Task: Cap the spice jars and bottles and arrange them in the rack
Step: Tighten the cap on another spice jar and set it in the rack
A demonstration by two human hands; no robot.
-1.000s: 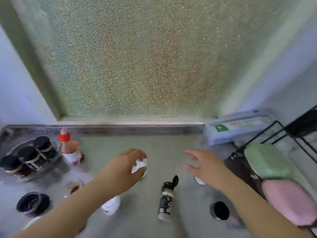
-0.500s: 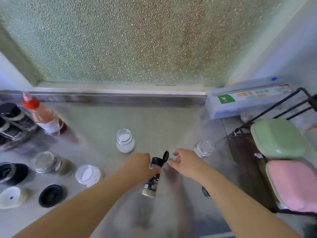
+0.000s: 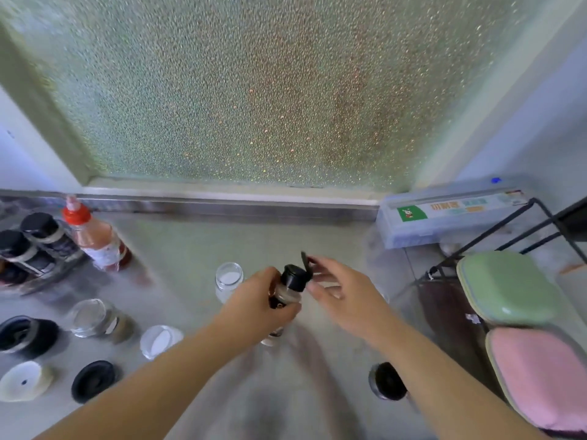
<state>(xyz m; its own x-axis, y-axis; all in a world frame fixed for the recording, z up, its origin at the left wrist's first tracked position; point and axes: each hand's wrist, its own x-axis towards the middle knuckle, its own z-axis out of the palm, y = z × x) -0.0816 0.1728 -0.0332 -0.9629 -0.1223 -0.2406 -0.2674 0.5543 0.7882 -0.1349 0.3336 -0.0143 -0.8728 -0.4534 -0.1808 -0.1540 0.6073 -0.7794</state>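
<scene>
My left hand [image 3: 259, 308] grips a small spice bottle [image 3: 287, 289] with a black flip-top cap, held upright above the counter. Its lid flap [image 3: 305, 261] stands open. My right hand [image 3: 341, 295] is beside the cap with its fingertips at the flap, fingers spread. An uncapped glass jar of white powder [image 3: 228, 279] stands just behind my left hand. Two more open jars [image 3: 95, 319] [image 3: 158, 341] sit at the left. Loose black lids [image 3: 92, 380] [image 3: 388, 381] lie on the counter. The rack [image 3: 41, 258] at far left holds several black-capped jars.
A red-capped sauce bottle [image 3: 95, 238] stands next to the rack. A black container [image 3: 25, 336] and a white lid [image 3: 23, 381] lie at the lower left. A plastic wrap box [image 3: 451, 217], a black wire stand [image 3: 508, 230] and green [image 3: 505, 287] and pink [image 3: 540, 376] pads fill the right side.
My left hand let go of the white-powder jar, took the flip-top bottle from the counter and raised it upright. My right hand came in to its open flap.
</scene>
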